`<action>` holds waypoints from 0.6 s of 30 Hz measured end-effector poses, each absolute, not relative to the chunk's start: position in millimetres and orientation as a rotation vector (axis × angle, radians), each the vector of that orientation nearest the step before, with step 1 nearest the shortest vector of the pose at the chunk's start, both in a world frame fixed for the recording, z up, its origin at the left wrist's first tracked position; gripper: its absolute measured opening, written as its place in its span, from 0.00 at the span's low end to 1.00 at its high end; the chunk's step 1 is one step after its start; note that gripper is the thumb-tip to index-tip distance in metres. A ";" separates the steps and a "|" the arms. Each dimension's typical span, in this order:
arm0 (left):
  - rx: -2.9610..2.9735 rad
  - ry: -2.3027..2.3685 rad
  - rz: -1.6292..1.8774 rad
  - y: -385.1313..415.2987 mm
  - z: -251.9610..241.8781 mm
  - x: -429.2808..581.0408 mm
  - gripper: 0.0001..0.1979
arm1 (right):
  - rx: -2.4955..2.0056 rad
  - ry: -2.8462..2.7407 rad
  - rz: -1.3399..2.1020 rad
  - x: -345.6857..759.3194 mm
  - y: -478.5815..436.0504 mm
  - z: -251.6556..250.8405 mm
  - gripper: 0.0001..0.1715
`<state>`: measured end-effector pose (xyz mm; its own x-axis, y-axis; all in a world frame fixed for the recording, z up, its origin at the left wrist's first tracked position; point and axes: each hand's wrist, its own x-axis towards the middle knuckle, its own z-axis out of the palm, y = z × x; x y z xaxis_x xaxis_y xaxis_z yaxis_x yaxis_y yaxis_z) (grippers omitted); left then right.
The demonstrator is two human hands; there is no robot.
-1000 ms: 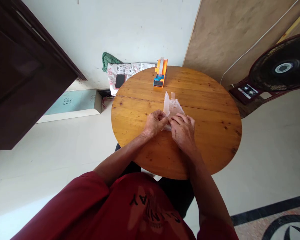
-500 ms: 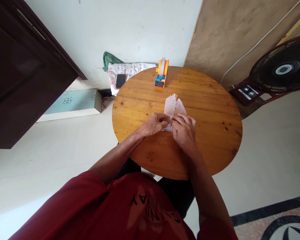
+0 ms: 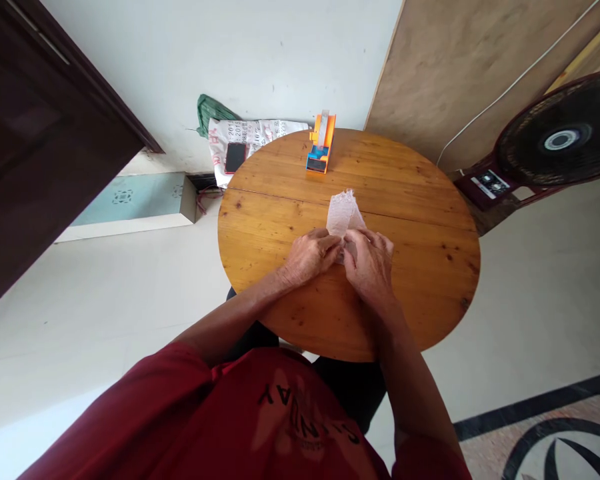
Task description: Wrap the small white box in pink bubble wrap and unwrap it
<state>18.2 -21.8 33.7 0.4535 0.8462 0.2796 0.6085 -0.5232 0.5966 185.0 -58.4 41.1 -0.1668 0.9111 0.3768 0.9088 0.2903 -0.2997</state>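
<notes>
A whitish, translucent sheet that looks like bubble wrap (image 3: 344,212) lies on the round wooden table (image 3: 430,267), its far end narrow and ragged. My left hand (image 3: 310,255) grips its near part from the left, thumb and fingers pinched together. From the right, my right hand (image 3: 369,260) has its fingers bent down onto the same wrap, close against the left fingertips. My hands cover the near part, and I cannot tell whether anything is inside it. Beyond the wrap stands an orange and blue tape dispenser (image 3: 322,143) with a roll of clear tape.
Behind the table's far left edge, a phone (image 3: 235,157) rests on a printed white sack (image 3: 220,143) beside a green bag (image 3: 213,115). A long box (image 3: 130,199) lies on the floor at left. A black fan (image 3: 560,140) stands at right, near the wall.
The two far flaps of the wrap have come together into one narrower piece. My left hand has turned over more and moved closer to the right. The view has shifted slightly.
</notes>
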 end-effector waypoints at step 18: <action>2.458 1.081 0.893 -13.4 13.8 17.3 0.16 | -1.632 -2.106 -0.024 187.1 -56.7 39.3 0.20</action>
<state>17.3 -13.4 13.8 0.5205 0.7447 0.4178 0.5509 -0.6667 0.5021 187.1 -56.7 39.3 -0.1794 0.9102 0.3732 0.9184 0.2910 -0.2682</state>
